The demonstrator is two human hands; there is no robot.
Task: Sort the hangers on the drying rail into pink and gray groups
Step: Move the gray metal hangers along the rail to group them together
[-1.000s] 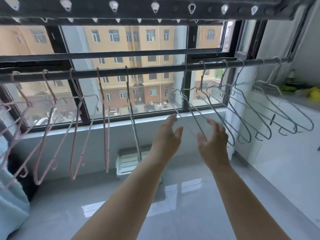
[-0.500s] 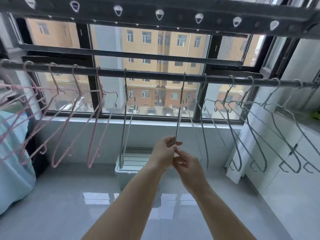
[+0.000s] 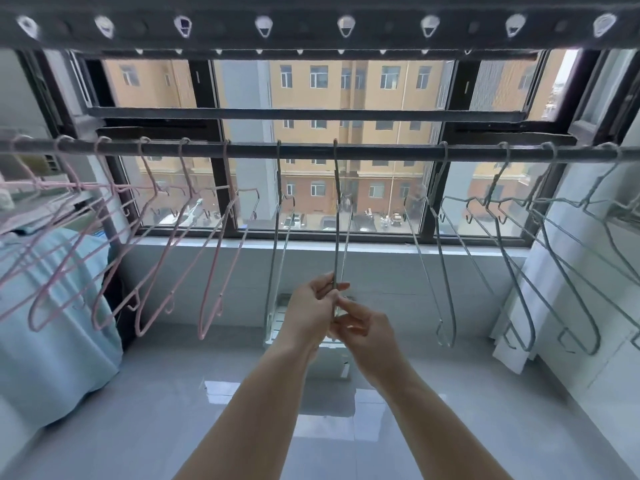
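Hanger (image 3: 336,220) edge-on, lower end hidden behind hands; outermost hangers cut off by frame edges. Left hand (image 3: 311,308) fingers curled round its wires; right hand (image 3: 367,329) pinches it just below. Hangs mid-rail (image 3: 381,152): pink hangers (image 3: 211,254) left, gray hangers (image 3: 446,271) right.

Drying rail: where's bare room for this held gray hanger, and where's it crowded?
Widest bare rail lies between the held gray hanger and the next gray hanger rightward. Narrower gaps flank the lone gray hanger leftward. Pink hangers crowd the left, gray cluster the far right.
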